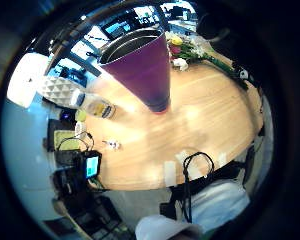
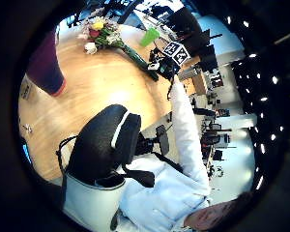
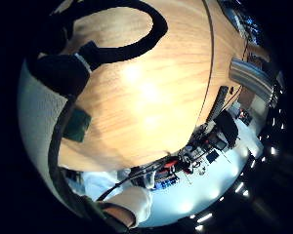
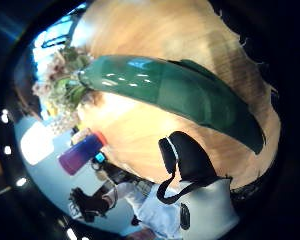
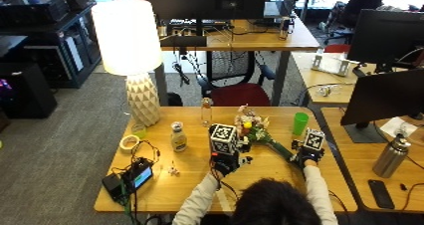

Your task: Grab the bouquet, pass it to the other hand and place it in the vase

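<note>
Wooden desk (image 5: 192, 182), light oak top, carried all items. Tall purple tapered vase (image 1: 145, 70) stood empty near the left hand (image 5: 224, 164), fingers unclear. Bouquet (image 5: 255, 133), mixed flowers on a green wrapped stem, lay flat; right hand (image 5: 306, 158) at the stem end, grip indeterminate. Lift, handover, insertion outstanding.

Right hand (image 5: 307, 158) at bouquet (image 5: 255, 133) stems

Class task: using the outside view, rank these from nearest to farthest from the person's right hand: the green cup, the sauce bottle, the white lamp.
From the right hand:
1. Green cup, just beyond the hand at the table's far edge.
2. Sauce bottle, across the table on the person's left.
3. White lamp, at the far left corner.
</note>
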### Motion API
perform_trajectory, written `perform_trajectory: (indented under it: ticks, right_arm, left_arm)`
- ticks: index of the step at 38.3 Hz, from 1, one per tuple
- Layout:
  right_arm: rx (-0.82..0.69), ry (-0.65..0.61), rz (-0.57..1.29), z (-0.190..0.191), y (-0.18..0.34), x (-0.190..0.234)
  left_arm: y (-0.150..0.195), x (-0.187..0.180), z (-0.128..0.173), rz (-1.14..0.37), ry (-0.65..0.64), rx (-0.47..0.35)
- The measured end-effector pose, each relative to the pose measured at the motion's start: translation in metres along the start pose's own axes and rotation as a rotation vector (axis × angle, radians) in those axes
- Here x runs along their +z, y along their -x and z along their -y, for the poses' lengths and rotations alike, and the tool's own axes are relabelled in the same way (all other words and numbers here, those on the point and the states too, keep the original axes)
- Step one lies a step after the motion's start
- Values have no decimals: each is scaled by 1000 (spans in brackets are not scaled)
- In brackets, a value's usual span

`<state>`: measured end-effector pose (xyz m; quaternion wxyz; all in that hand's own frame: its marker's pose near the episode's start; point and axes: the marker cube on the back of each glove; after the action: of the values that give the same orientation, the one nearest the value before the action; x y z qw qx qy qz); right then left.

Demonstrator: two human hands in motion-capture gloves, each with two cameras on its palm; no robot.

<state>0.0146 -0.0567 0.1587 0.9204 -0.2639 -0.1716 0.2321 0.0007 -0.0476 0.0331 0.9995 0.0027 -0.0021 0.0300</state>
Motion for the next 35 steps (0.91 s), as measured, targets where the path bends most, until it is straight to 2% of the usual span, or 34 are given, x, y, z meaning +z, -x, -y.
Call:
perform_trajectory:
  ticks: [3, 9, 13, 18, 26, 31, 35]
  right_arm:
    - [41, -6, -30, 0, -1, 4]
    - [34, -138, -90, 7, 1, 4]
    - [18, -88, -86, -1, 6, 11]
    - [-67, -116, -97, -2, 17, 14]
    - [-9, -186, -125, 9, 25, 13]
    - [-11, -109, -54, 2, 22, 16]
    - [5, -197, -30, 8, 18, 14]
  left_arm:
    - [0, -5, -5, 0, 12, -6]
    - [-1, -4, -8, -12, 36, -16]
    - [0, -1, -5, -8, 31, -13]
    - [-5, -12, -17, -8, 57, -30]
    - [-1, -14, -14, -8, 40, -27]
    - [-1, -21, -17, -19, 55, -40]
    - [-1, -24, -18, -31, 71, -34]
